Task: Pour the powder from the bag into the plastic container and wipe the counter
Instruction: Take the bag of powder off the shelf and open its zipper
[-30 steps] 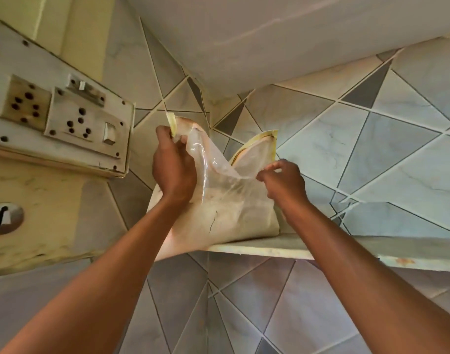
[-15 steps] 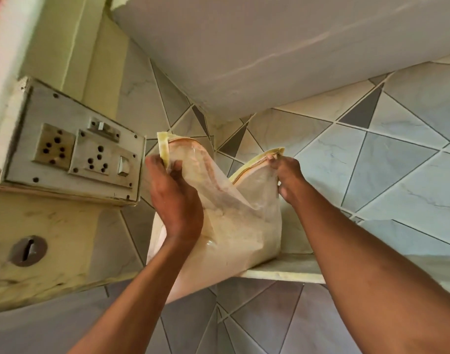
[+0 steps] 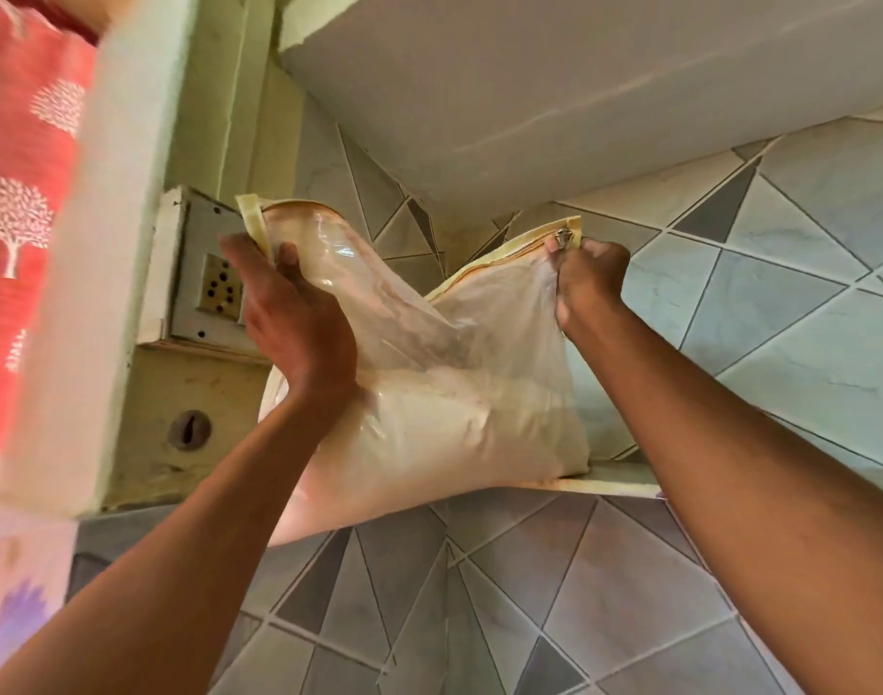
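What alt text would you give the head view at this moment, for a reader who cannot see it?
Two bare hands hold a clear zippered bag of pale powder on a high shelf: the left hand grips one top end, the right hand pinches the other beside the zipper pull. Behind are patterned wall tiles and a wall socket.

The bag [image 3: 429, 393] is clear, glossy plastic film (creased and catching highlights) edged with matt cream cloth binding and a metal zip pull [image 3: 562, 238]. Wall tiles [image 3: 805, 313] look smooth, marbled and slightly shiny. The socket plate [image 3: 213, 288] is dull, grimy plastic.
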A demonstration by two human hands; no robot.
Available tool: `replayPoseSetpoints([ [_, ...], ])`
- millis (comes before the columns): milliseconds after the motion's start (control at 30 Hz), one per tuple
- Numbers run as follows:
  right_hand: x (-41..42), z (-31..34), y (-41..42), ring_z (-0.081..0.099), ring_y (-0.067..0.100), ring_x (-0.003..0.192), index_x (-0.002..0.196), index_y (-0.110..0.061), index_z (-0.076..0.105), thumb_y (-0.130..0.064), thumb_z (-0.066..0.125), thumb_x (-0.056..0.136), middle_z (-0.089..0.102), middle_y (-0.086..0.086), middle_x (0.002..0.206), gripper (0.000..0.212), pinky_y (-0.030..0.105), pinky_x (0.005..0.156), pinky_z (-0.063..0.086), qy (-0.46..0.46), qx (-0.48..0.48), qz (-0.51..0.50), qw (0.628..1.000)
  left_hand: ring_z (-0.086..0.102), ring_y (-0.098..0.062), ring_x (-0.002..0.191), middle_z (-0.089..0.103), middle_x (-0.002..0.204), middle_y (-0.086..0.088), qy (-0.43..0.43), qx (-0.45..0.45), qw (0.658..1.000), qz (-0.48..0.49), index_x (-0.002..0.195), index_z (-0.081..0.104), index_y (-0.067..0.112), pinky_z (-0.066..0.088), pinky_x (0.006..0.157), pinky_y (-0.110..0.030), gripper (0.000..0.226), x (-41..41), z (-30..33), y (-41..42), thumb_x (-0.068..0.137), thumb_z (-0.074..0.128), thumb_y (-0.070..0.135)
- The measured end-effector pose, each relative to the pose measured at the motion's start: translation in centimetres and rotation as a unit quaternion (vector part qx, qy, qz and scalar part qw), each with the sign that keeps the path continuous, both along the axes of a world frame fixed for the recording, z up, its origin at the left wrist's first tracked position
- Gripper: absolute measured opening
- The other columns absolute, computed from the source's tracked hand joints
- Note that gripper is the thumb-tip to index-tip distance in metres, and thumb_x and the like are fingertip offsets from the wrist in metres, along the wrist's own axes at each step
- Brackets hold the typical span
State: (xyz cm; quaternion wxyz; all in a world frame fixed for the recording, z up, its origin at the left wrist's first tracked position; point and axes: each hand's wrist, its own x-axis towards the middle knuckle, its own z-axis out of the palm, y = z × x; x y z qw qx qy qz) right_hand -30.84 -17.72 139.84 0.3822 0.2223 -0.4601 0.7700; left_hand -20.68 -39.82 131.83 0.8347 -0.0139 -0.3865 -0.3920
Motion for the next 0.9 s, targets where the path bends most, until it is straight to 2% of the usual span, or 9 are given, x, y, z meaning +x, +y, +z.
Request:
replayPoseSetpoints([
  [100, 4.1, 0.1, -0.6, 0.062, 0.013, 0.066, 0.072, -0.008, 0.069, 0.005, 0.074, 0.085, 0.064, -0.002, 0.073, 0.019, 0.029, 0.067, 0.056, -0.002, -0.018, 0.021, 1.000, 0.052, -0.026, 0.098, 0.066, 0.109, -0.003, -0.017, 0.043, 0.999, 0.007, 0.137, 0.040, 0.001, 0.026, 0.072, -0.021, 0.039, 3.6, 0.0, -0.9, 0.100, 0.034, 0.008],
  [233, 8.7, -1.1, -1.3, 0.064, 0.015, 0.072, 0.067, -0.007, 0.065, 0.009, 0.070, 0.083, 0.064, 0.000, 0.078, 0.023, 0.030, 0.071, 0.058, -0.022, -0.038, 0.032, 0.999, 0.052, -0.038, 0.079, 0.058, 0.080, -0.008, -0.046, 0.054, 0.997, 0.014, 0.117, 0.041, 0.000, 0.021, 0.062, -0.029, 0.022, 8.7, -1.2, -1.8, 0.098, 0.032, 0.006],
  [300, 10.6, -2.4, -1.5, 0.068, 0.015, 0.072, 0.075, -0.005, 0.067, 0.006, 0.072, 0.083, 0.067, 0.001, 0.079, 0.014, 0.035, 0.075, 0.062, -0.042, -0.024, 0.031, 0.998, 0.052, -0.039, 0.078, 0.060, 0.082, -0.015, -0.058, 0.052, 0.997, 0.028, 0.117, 0.041, 0.000, 0.022, 0.063, -0.029, 0.021, 10.9, -2.4, -2.2, 0.100, 0.032, 0.008],
  [367, 12.7, -4.4, -1.5, 0.071, 0.016, 0.074, 0.089, -0.001, 0.070, 0.005, 0.072, 0.084, 0.069, 0.004, 0.083, 0.008, 0.033, 0.072, 0.063, -0.057, -0.022, 0.049, 0.997, 0.053, -0.041, 0.079, 0.060, 0.083, -0.019, -0.074, 0.055, 0.995, 0.042, 0.120, 0.041, 0.000, 0.022, 0.063, -0.030, 0.022, 13.3, -4.0, -2.5, 0.101, 0.034, 0.009],
  [433, 14.4, -6.4, -1.3, 0.073, 0.017, 0.078, 0.092, -0.001, 0.070, 0.005, 0.072, 0.086, 0.070, 0.006, 0.086, 0.008, 0.032, 0.071, 0.064, -0.074, -0.026, 0.058, 0.995, 0.053, -0.041, 0.077, 0.055, 0.079, -0.015, -0.078, 0.063, 0.993, 0.054, 0.120, 0.042, -0.001, 0.022, 0.063, -0.030, 0.023, 15.4, -5.5, -2.4, 0.101, 0.035, 0.009],
  [500, 16.4, -8.7, -0.7, 0.074, 0.018, 0.079, 0.083, -0.006, 0.068, 0.002, 0.071, 0.088, 0.071, 0.006, 0.084, 0.010, 0.034, 0.073, 0.064, -0.092, -0.020, 0.065, 0.993, 0.048, -0.037, 0.072, 0.051, 0.077, -0.011, -0.077, 0.063, 0.993, 0.066, 0.118, 0.043, -0.003, 0.022, 0.063, -0.030, 0.022, 17.6, -7.2, -1.9, 0.101, 0.036, 0.008],
  [633, 18.8, -13.6, 0.9, 0.073, 0.022, 0.083, 0.070, -0.009, 0.064, 0.004, 0.072, 0.086, 0.070, 0.005, 0.083, 0.022, 0.036, 0.075, 0.063, -0.115, -0.024, 0.096, 0.988, 0.035, -0.016, 0.065, 0.047, 0.075, -0.008, -0.096, 0.045, 0.993, 0.057, 0.115, 0.043, -0.005, 0.022, 0.064, -0.026, 0.020, 20.8, -11.0, -0.8, 0.101, 0.038, 0.008],
  [767, 20.3, -18.2, 3.0, 0.061, 0.019, 0.071, 0.061, -0.005, 0.065, 0.003, 0.079, 0.074, 0.065, 0.002, 0.076, 0.021, 0.034, 0.069, 0.055, -0.151, -0.008, 0.095, 0.984, 0.032, -0.013, 0.060, 0.038, 0.063, 0.007, -0.153, 0.032, 0.987, 0.048, 0.109, 0.044, -0.008, 0.021, 0.059, -0.028, 0.016, 22.3, -15.0, 0.3, 0.099, 0.040, 0.004],
  [900, 22.4, -22.7, 5.3, 0.058, 0.015, 0.064, 0.063, -0.007, 0.067, 0.014, 0.072, 0.073, 0.061, 0.002, 0.072, 0.024, 0.031, 0.062, 0.051, -0.185, 0.008, 0.102, 0.978, 0.036, -0.008, 0.056, 0.035, 0.064, 0.009, -0.208, 0.005, 0.978, 0.010, 0.096, 0.042, -0.003, 0.024, 0.058, -0.025, 0.004, 22.3, -19.7, 1.2, 0.099, 0.041, 0.001],
])
